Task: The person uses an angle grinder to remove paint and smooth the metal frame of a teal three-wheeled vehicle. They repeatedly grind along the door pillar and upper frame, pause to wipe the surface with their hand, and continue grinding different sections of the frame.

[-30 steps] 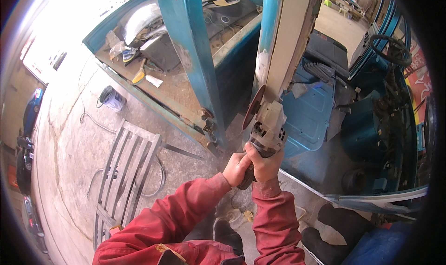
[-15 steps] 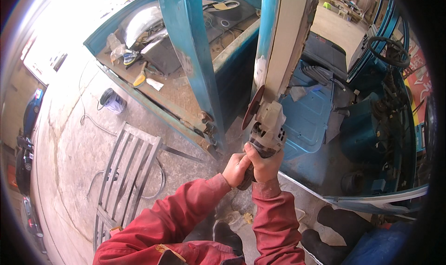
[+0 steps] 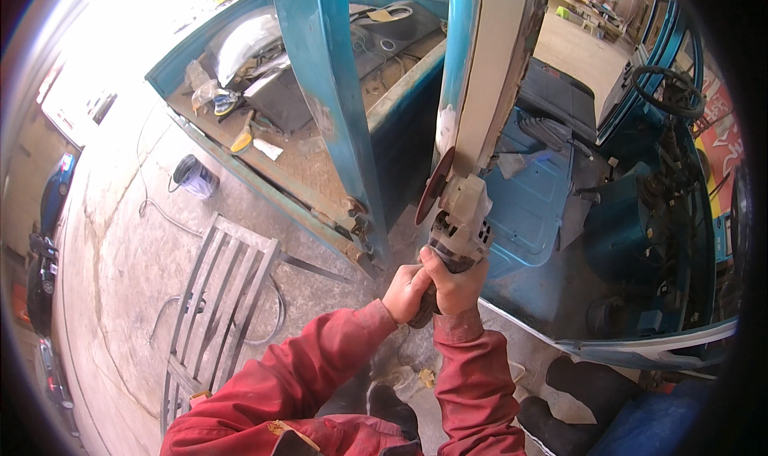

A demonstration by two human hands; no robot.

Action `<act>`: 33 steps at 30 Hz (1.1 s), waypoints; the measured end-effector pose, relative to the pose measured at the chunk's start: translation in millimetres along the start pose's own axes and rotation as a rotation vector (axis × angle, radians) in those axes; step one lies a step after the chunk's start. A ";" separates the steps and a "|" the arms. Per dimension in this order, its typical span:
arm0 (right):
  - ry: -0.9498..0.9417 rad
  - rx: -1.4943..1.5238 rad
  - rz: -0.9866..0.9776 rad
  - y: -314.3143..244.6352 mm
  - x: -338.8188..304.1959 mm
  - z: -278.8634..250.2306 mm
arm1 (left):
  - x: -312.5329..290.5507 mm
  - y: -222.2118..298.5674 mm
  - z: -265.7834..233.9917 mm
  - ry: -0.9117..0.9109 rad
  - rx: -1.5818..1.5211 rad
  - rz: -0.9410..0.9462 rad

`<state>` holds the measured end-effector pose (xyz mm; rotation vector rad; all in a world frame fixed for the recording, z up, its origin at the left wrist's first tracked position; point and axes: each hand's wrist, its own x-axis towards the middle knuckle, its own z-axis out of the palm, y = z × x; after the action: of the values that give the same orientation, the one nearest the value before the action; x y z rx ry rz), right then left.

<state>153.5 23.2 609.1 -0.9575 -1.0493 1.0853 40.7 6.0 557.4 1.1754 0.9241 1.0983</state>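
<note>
Both my hands are closed around an angle grinder [image 3: 461,220] with a dusty, pale head. My left hand [image 3: 406,293] wraps the rear of its body, and my right hand [image 3: 458,280] grips just ahead, its thumb near the left one. A reddish-brown sanding disc [image 3: 435,186] stands nearly on edge at the tool's left side. Its upper edge lies against or very close to the lower part of the door pillar [image 3: 484,80], which is teal on its left face and beige on its front. Whether the disc touches cannot be made out.
Left stands a teal door frame [image 3: 324,80], with a truck bed [image 3: 320,172] holding loose parts behind. A grey slatted bench [image 3: 216,296] and a bucket [image 3: 194,176] are on the floor with a cable. At right is the cab floor [image 3: 520,216]; dark-clad legs [image 3: 592,392] show lower right.
Hardly anything differs. The grinder and both hands keep their place at the pillar, and the view has shifted very slightly.
</note>
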 end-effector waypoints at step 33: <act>-0.003 0.044 -0.036 -36.4 10.1 12.1 | 5.7 32.5 5.5 -0.002 0.013 -0.011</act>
<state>150.8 26.7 648.5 -0.8988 -1.0381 1.0760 42.0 11.4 590.4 1.1806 0.9368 1.0840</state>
